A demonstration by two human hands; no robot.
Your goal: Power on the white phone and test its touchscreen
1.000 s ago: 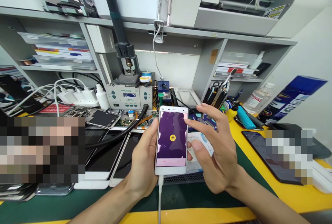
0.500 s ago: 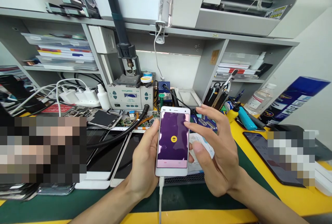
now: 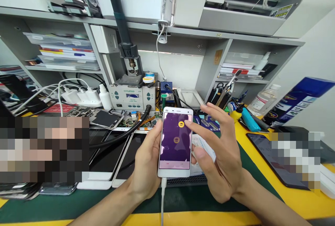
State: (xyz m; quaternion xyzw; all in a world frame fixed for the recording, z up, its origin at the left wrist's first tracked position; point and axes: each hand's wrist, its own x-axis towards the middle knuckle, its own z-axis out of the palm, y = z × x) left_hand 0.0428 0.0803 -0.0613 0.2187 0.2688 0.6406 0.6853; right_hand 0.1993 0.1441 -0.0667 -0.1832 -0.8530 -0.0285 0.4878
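Observation:
A white smartphone [image 3: 175,173] stands upright in the middle of the view, its lit screen purple with two round icons and a pale strip at the bottom. My left hand [image 3: 146,163] is wrapped round it from the left, thumb along the edge, fingertips showing past the right side. A white cable [image 3: 162,198] is plugged into the phone's lower end and runs down towards me. My right hand [image 3: 222,152] has its fingers apart and holds nothing. Its index fingertip is at the upper right of the screen, by the upper yellow icon; whether it touches the glass I cannot tell.
Behind the phone stands a hot-air station [image 3: 131,97] with a black hose [image 3: 117,142] crossing the bench. Phone screens and circuit boards [image 3: 154,123] lie left. To the right are a dark tablet-like panel [image 3: 274,163], a clear bottle [image 3: 264,100] and a blue spray can [image 3: 298,100].
A second yellow icon has appeared near the top of the phone screen by my right index fingertip, and the central one has dimmed. Both hands keep nearly the same pose.

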